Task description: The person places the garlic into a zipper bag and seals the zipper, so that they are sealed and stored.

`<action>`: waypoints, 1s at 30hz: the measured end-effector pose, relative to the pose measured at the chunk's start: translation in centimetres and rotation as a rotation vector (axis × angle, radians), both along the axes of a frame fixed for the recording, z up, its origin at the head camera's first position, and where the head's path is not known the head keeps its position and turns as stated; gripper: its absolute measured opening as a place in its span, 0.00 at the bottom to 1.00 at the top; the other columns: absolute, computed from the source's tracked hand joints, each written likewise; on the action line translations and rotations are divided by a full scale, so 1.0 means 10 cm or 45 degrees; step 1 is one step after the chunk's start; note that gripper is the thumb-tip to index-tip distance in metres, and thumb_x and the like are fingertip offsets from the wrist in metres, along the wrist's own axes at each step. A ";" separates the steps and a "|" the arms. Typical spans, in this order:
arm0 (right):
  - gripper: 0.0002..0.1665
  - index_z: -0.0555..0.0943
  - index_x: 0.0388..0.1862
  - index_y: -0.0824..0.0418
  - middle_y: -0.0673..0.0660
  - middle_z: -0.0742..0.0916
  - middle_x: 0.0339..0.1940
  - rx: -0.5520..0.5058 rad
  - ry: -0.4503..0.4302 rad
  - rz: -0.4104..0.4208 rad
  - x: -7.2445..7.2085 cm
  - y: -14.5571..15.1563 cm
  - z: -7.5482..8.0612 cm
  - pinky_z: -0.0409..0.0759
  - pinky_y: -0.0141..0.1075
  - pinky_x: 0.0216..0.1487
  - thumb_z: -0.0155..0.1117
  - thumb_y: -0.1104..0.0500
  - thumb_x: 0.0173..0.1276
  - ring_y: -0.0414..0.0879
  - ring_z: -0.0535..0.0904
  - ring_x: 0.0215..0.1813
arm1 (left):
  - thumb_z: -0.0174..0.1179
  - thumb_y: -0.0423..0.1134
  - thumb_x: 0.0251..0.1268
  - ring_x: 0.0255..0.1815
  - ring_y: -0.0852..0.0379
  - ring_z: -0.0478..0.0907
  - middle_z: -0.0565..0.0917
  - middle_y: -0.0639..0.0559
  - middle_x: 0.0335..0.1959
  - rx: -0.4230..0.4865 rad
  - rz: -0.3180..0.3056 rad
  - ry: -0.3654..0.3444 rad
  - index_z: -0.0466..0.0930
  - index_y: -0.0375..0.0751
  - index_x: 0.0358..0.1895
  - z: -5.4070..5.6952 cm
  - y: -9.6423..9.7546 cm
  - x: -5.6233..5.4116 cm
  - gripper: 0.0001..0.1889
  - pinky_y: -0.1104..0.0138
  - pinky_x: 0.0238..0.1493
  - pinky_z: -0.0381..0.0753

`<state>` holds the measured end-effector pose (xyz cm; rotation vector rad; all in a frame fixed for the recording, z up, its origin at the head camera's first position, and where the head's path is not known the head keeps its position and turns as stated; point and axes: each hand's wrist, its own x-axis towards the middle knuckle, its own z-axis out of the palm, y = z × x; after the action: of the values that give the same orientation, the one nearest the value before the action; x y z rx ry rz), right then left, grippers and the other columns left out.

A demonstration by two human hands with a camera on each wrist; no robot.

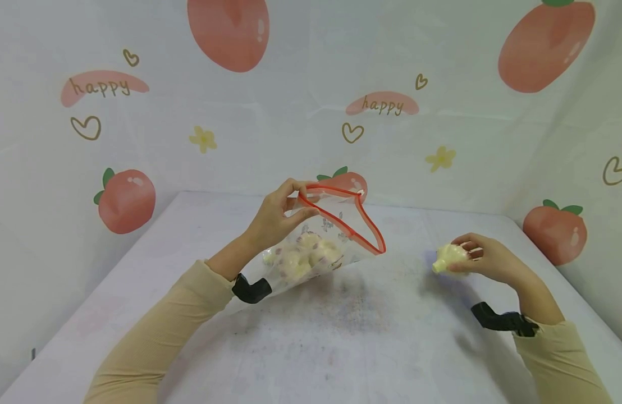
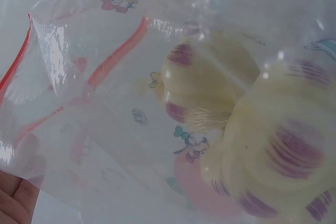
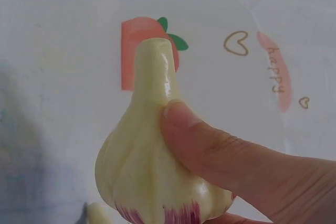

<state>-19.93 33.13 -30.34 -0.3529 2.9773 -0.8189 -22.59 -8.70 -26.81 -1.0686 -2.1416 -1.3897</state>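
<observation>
My left hand (image 1: pixel 277 217) pinches the rim of a clear zip bag (image 1: pixel 358 260) with a red edge, whose mouth gapes toward the right. Several garlic bulbs (image 1: pixel 296 262) lie inside the bag, and purple streaks show on a bulb (image 2: pixel 294 150) through the printed plastic. Away to the right, my right hand (image 1: pixel 493 259) grips a single pale garlic bulb (image 1: pixel 447 259). In the right wrist view the thumb presses on that bulb (image 3: pixel 139 150), its stem pointing up and purple marks at its base. The right fingers are mostly hidden behind it.
A white table (image 1: pixel 301 348) with faint dark specks lies under both hands. Behind it hangs a white backdrop (image 1: pixel 291 123) printed with red fruit, hearts and "happy". A small pale piece (image 3: pixel 98 214) shows at the right wrist view's lower edge, too cropped to identify.
</observation>
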 end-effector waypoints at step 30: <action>0.34 0.70 0.57 0.67 0.72 0.77 0.53 -0.044 0.110 0.004 0.04 -0.31 0.31 0.80 0.51 0.46 0.70 0.51 0.58 0.67 0.75 0.54 | 0.63 0.29 0.56 0.50 0.45 0.82 0.75 0.37 0.59 -0.018 0.010 -0.010 0.64 0.33 0.38 0.01 0.01 0.02 0.15 0.59 0.50 0.81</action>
<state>-19.57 30.02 -27.20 -0.4049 3.0434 -0.8783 -22.36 -8.64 -26.75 -1.0600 -2.1624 -1.3795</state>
